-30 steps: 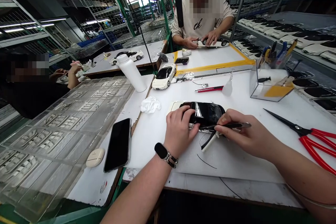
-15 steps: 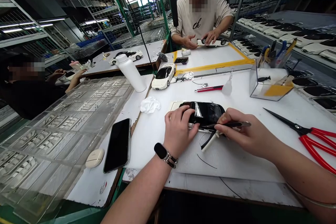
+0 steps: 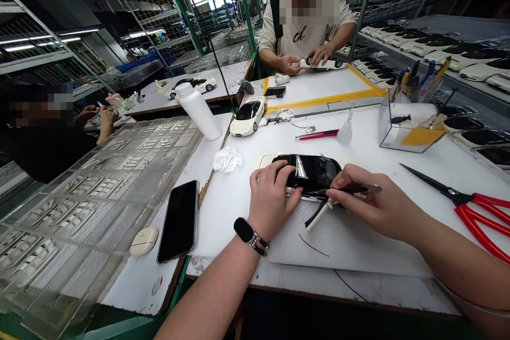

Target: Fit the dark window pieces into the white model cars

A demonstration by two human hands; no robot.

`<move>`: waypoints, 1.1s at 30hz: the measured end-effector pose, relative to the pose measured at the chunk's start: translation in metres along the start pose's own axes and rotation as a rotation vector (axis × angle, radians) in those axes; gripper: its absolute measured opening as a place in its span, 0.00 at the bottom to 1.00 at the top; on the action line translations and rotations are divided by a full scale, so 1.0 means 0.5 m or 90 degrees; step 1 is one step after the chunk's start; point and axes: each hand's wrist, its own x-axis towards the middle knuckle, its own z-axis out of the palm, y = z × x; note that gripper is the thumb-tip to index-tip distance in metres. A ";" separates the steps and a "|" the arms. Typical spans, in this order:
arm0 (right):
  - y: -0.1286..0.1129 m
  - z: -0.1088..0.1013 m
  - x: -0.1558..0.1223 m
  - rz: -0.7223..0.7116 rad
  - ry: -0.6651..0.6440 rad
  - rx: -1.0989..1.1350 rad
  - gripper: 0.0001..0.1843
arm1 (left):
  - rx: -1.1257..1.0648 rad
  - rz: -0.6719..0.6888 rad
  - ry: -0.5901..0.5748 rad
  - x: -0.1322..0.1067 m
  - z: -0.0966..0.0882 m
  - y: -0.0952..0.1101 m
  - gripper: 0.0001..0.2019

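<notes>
The model car (image 3: 315,169), white-bodied with a glossy black top that catches the light, sits roof up on the bench (image 3: 235,210), lengthwise to the near edge and closer to the left edge than the right; its ends are partly hidden from where I stand; a slim white-and-black strip (image 3: 316,218) juts from its near side toward that near edge; a thin metallic tool (image 3: 360,189) is nearly level, its tip at the car's near side.

Dark-screened phone (image 3: 178,221) and cream case (image 3: 144,240) (rounded corners) left of left hand (image 3: 271,196); crumpled white tissue (image 3: 228,159), white bottle (image 3: 200,112) beyond it, leftward. Red-handled scissors (image 3: 460,198) right of right hand (image 3: 370,202); clear pen holder (image 3: 412,130) beyond.
</notes>
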 end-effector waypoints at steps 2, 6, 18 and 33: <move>0.000 0.000 -0.001 -0.001 0.003 -0.002 0.09 | -0.003 -0.001 -0.001 0.000 0.000 0.000 0.17; -0.001 -0.001 -0.001 -0.003 0.007 0.001 0.08 | -0.008 -0.002 -0.002 -0.001 -0.001 -0.001 0.18; 0.000 0.001 -0.001 -0.009 0.010 -0.003 0.08 | -0.004 0.001 -0.002 0.000 0.000 0.000 0.17; -0.007 0.006 0.001 -0.013 0.012 -0.027 0.08 | -0.005 -0.002 -0.006 0.001 0.000 0.000 0.17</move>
